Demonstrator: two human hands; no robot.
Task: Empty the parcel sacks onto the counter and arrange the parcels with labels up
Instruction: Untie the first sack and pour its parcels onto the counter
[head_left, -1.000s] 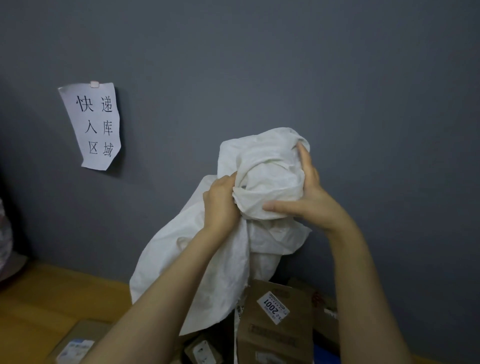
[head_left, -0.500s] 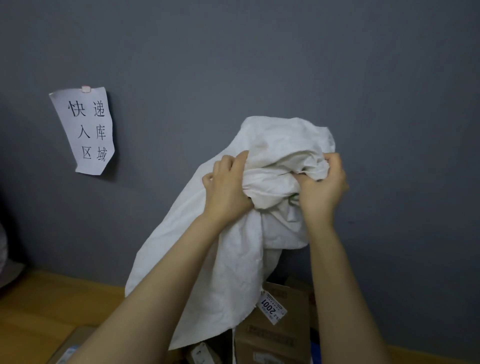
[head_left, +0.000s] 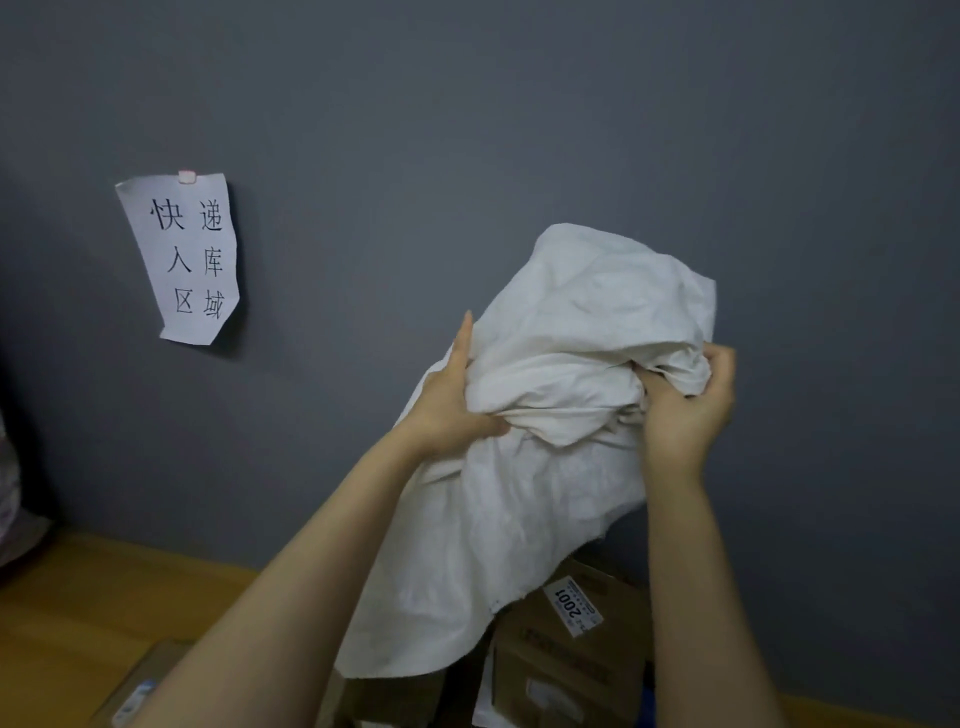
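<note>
Behind the sack rose a matte grey wall (head_left: 519, 130). The sack (head_left: 561, 332), limp, creased white fabric, hung bunched between your hands, above the smooth wooden counter (head_left: 104, 597). Under the sack's hem sat a brown cardboard box (head_left: 566, 670) with a white label (head_left: 571, 605) reading 2001. A curled paper sign (head_left: 182, 257) hung to the sack's left. Your left hand (head_left: 452, 400) clamped the sack's left side between thumb and fingers. Your right hand (head_left: 685, 405) gripped its right folds with curled fingers.

sack (head_left: 561, 374) between both hands, above boxes (head_left: 566, 670) on counter (head_left: 78, 597) | wall sign (head_left: 182, 257) left of sack
</note>
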